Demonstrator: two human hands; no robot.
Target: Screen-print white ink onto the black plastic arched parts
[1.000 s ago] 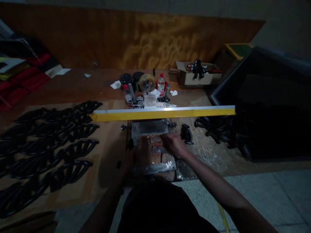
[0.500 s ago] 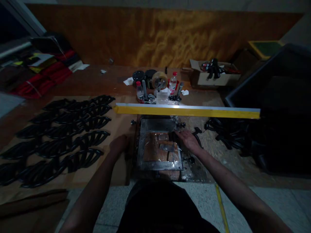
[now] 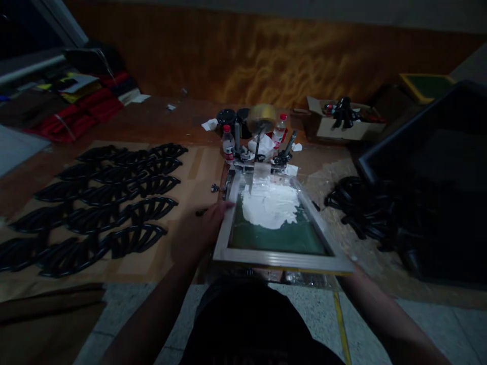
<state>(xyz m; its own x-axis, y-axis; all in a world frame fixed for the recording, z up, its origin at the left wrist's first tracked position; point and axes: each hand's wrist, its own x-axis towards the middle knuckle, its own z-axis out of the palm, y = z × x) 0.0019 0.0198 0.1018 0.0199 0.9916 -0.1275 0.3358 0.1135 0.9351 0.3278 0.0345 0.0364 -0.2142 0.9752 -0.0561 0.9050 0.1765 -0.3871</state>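
A screen printing frame (image 3: 281,258) with a metal border is tilted over the work area in front of me. White ink (image 3: 268,205) is spread thickly across the upper part of its green mesh (image 3: 274,239). My left hand (image 3: 213,220) is at the frame's left rail, fingertips against or just beside it; blur hides how they are bent. At the front right corner, my right hand (image 3: 347,271) is closed on the frame, its fingers mostly hidden behind the border. Clamps (image 3: 281,158) stand at the frame's far end.
Rows of black curved slatted parts (image 3: 129,215) lie on cardboard to the left. More black parts (image 3: 352,203) are heaped at the right beside a large dark bin (image 3: 429,203). Bottles (image 3: 228,144), a tape roll (image 3: 262,117) and an open carton (image 3: 342,125) stand behind.
The frame has swung down from nearly edge-on, so its inked mesh now covers the base. My right hand has left the base and come to the frame's front corner. My left hand moved right.
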